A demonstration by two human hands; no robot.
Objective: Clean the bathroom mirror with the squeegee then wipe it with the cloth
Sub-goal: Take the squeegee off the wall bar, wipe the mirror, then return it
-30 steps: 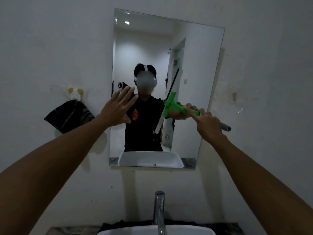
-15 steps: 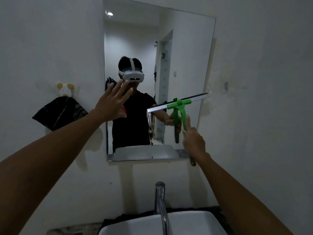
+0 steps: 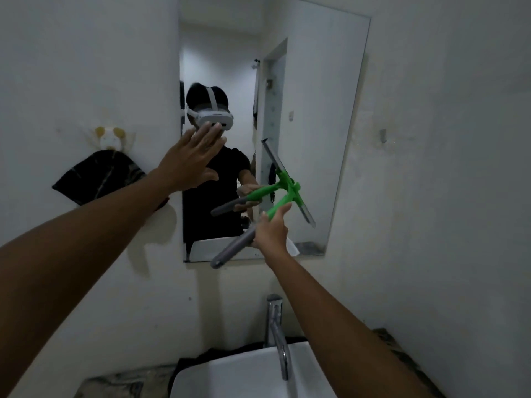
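- Since half a second ago the squeegee (image 3: 288,187) has turned: its blade was almost level across the mirror (image 3: 316,96), and now it runs on a steep slant, upper end to the left and lower end to the right, in the lower right part of the glass.
- With my right hand (image 3: 270,229) I pinch the squeegee where the green neck meets the grey handle; the fingers are curled around it, and the grey end sticks out down and to the left.
- My left hand (image 3: 191,160) has fingers spread and straight, and it holds nothing; it is at the left edge of the mirror, but I cannot tell if the palm really presses there.
- I think the grip is light and far from the blade, so the tool can twist in my fingers, and then the rubber edge skips and leaves streaks.
- If the blade stays on this slant, I judge that only one end pushes well on the glass.
- A slip would drop the squeegee toward the faucet (image 3: 277,331) and the sink (image 3: 230,374) below.
- The dark cloth (image 3: 96,180) hangs on a wall hook (image 3: 110,138) to the left of the mirror, not yet in use.
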